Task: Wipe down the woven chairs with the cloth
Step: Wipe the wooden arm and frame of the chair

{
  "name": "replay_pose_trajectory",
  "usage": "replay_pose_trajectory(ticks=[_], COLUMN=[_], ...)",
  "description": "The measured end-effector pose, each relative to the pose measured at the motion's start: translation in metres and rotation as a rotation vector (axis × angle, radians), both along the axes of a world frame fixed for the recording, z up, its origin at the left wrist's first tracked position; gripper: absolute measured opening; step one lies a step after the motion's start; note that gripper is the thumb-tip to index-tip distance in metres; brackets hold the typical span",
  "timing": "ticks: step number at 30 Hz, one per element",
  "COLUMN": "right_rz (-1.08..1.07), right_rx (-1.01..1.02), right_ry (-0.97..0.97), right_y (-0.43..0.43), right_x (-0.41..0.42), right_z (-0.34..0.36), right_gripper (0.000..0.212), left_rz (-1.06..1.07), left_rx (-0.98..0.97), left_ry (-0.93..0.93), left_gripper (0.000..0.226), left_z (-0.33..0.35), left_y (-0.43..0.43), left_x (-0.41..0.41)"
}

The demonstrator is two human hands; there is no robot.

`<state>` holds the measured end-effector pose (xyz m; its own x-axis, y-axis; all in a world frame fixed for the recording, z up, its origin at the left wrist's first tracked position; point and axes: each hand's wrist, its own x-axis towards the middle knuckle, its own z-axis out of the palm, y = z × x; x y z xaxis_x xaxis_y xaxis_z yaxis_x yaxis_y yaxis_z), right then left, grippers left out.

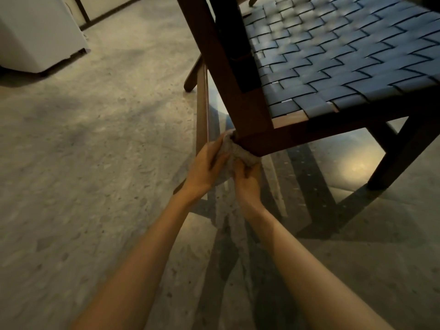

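A dark wooden chair [240, 96] with a blue-grey woven seat [338, 63] fills the upper right. A pale grey cloth [234, 150] is bunched against the lower front corner of its frame, where the slanted post meets the front rail. My left hand [206, 166] grips the cloth from the left, fingers wrapped over it. My right hand [247, 179] holds the cloth from below, just under the corner. Most of the cloth is hidden between the two hands.
A speckled concrete floor [95, 163] spreads to the left. A white appliance [35, 32] stands at the upper left. The chair's dark right leg [400, 151] reaches the floor at the right, and a thin wooden leg [202, 110] stands behind my hands.
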<state>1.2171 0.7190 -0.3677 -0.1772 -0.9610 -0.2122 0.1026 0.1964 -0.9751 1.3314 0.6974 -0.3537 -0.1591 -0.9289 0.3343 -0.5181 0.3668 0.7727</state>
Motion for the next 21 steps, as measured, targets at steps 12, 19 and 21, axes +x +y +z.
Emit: replay_pose_trajectory(ticks=[12,19,21], right_rz=[0.426,0.355,0.223], right_rx=[0.345,0.437,0.388], right_ry=[0.156,-0.032,-0.067], right_y=[-0.012,-0.01,-0.006], right_x=[0.058,0.079,0.078], right_z=[-0.07,-0.082,-0.081], right_gripper=[0.027,0.038,0.038], left_rz=[0.165,0.233,0.269], left_rx=[0.326,0.552,0.514], left_ry=[-0.139,-0.173,-0.148], left_gripper=[0.05,0.05,0.048], left_z=[-0.083,-0.102,-0.099], left_y=[0.037,0.039,0.039], left_x=[0.077,0.089,0.082])
